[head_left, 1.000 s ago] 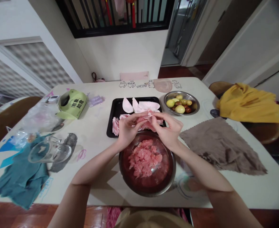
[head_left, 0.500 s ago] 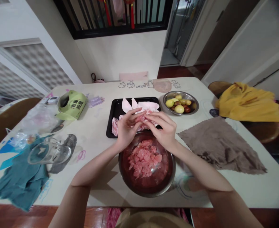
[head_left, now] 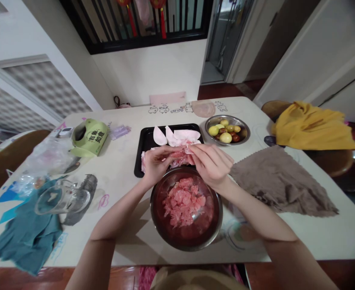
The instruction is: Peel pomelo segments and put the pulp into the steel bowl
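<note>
Both my hands are raised over the far rim of a steel bowl that holds pink pomelo flesh. My left hand and my right hand are closed on one pink pomelo segment, gripping it from either side. Behind them lies a black tray with white peel pieces and pink skins.
A steel bowl of small green and brown fruit stands at the back right. A brown cloth lies to the right, a yellow cloth on a chair. On the left are a glass jug, a teal cloth and a green pack.
My hands have drawn a little closer together around the segment, the right hand turning over it. The camera has tilted slightly.
</note>
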{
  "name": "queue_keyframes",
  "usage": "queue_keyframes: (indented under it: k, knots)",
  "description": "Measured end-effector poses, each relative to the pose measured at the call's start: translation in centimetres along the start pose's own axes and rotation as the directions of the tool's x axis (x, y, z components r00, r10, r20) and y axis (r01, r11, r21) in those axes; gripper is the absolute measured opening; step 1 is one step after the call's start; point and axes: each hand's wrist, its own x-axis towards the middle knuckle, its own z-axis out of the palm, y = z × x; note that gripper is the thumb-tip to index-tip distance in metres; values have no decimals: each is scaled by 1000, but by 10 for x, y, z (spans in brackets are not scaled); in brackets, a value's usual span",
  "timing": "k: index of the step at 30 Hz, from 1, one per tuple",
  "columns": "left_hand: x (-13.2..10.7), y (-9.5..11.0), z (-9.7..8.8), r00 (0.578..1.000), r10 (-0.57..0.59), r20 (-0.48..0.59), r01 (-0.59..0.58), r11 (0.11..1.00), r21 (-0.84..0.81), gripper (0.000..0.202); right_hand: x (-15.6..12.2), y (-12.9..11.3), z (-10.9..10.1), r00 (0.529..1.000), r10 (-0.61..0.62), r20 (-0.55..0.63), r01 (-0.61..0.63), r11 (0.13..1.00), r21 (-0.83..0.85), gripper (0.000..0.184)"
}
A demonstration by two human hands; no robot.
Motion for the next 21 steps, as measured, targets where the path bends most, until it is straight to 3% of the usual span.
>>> queue_keyframes:
  k: [4,14,21]
  knots:
    - [1,-2,-4,1000,24,12,-24,999,27,13,0,0,-2,1000,6,-7,-6,1000,8,18]
    - [4,-2,-9,998,26,63,-29,999,40,15,-2,0,-1,988,152,-27,-150,987,54,23]
    - [9,5,-8,999,11,-33,-12,999,-39,16,7,9,-9,965,261,-11,-257,955,150,23]
